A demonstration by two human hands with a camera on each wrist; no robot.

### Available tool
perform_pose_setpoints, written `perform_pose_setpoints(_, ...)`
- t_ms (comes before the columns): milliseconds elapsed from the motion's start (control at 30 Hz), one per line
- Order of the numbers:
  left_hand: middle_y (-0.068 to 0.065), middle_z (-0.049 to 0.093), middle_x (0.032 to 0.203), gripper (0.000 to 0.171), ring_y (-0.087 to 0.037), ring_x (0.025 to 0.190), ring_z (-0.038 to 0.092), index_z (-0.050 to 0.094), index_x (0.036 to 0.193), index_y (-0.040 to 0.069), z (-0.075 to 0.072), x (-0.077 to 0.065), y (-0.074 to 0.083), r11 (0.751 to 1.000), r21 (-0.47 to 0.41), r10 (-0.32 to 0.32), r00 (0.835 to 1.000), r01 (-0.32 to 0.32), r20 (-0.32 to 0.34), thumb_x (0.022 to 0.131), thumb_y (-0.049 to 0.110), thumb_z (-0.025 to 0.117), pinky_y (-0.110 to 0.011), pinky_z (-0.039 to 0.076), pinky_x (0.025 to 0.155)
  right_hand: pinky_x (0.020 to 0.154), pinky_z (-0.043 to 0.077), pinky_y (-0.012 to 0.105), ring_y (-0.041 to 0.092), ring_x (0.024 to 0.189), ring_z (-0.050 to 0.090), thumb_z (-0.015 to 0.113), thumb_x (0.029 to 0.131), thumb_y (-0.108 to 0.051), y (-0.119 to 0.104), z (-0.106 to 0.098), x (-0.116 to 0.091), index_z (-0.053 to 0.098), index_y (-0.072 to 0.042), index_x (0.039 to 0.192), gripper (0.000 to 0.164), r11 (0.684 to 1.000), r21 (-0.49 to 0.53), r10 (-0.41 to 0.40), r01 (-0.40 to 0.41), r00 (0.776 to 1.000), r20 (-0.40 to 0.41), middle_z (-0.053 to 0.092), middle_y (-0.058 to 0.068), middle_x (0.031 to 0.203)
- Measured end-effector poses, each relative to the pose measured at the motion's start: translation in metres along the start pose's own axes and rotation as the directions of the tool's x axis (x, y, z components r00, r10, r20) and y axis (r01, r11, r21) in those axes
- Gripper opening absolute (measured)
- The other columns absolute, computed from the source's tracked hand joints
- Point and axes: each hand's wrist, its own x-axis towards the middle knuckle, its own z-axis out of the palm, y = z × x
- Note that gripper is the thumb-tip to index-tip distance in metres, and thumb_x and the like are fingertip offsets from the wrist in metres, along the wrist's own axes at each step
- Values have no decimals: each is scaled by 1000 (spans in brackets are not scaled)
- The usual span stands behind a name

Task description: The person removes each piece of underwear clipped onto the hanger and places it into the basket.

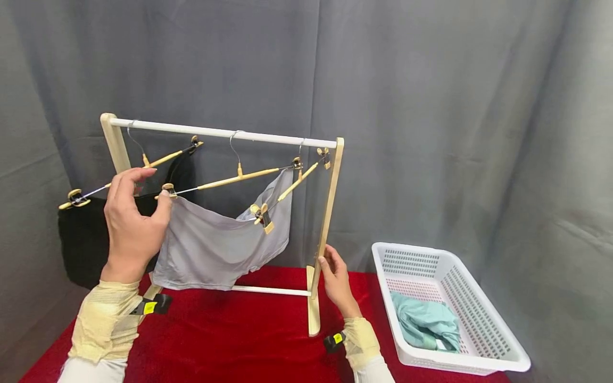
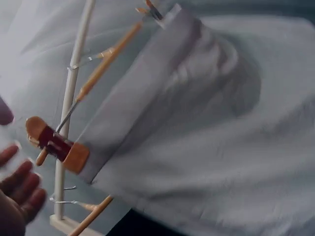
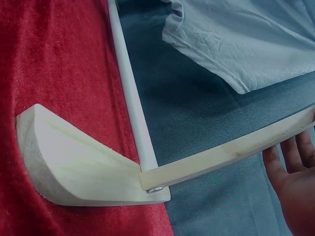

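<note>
Gripping nothing with spread left hand [image 1: 131, 229] beside clip [image 1: 168, 189] at nine o'clock; showing shorts [image 1: 210, 250] hanging at eight; pinching post [image 1: 330, 197] with right hand [image 1: 340, 279] at five; risking dropping shorts by bumping clip, or tipping rack [image 1: 215, 131] by tugging post.

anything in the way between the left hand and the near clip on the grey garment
Nothing visible: the left wrist view shows just an open gap between the left hand and the near clip, which grips the grey garment.
</note>
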Motion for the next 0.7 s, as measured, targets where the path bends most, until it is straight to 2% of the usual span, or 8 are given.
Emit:
perform_pose_setpoints(100,-10,59,112,36,-16,101,51,57,115,4,2,-3,-12,991,-20,-133,990,134,37,81,14,60,-22,38,84,82,46,25,23,100,55,48,95,-20,8,2,-3,48,-6,127,35,1000,3,-22,22,1000,0,58,17,110)
perform_pose_setpoints(233,-4,62,108,35,-9,96,53,59,116,9,3,-6,-16,975,-1,-218,965,221,148,83,22,62,-20,39,83,81,47,26,19,99,57,49,94,-15,12,4,-6,50,-6,125,33,996,4,-93,93,996,-19,59,15,109)
perform_pose_setpoints(333,-1,64,101,31,-8,91,53,62,110,13,5,-7,-14,969,28,-244,945,244,218,83,29,63,-21,39,79,82,47,28,20,99,57,49,94,-16,10,4,-7,49,-5,126,33,996,2,-90,90,996,-19,59,17,110)
perform_pose_setpoints(467,2,63,91,32,-11,80,54,63,102,16,8,-6,-13,971,53,-239,929,234,282,80,38,66,-15,41,70,86,46,29,25,103,56,49,94,-21,4,5,-8,47,-4,128,38,1000,13,-3,3,1000,7,57,19,115)
perform_pose_setpoints(600,2,61,92,40,-11,77,56,62,102,18,12,-4,-12,970,99,-242,898,221,368,76,48,67,-11,44,67,87,45,27,29,105,55,50,94,-18,-7,4,-7,45,0,129,40,998,32,52,-53,998,22,56,21,117)
perform_pose_setpoints(667,1,62,93,42,-11,77,57,63,103,18,12,-4,-12,966,109,-258,881,234,397,76,50,66,-11,45,67,86,45,27,29,105,55,50,94,-16,-12,3,-6,45,0,128,39,998,44,49,-50,998,29,56,24,116)
perform_pose_setpoints(700,0,63,93,42,-11,76,57,64,103,18,12,-5,-12,965,114,-262,878,236,402,76,50,66,-11,45,66,86,45,27,28,105,55,49,94,-15,-17,2,-6,45,1,128,38,998,47,51,-52,998,35,56,24,116)
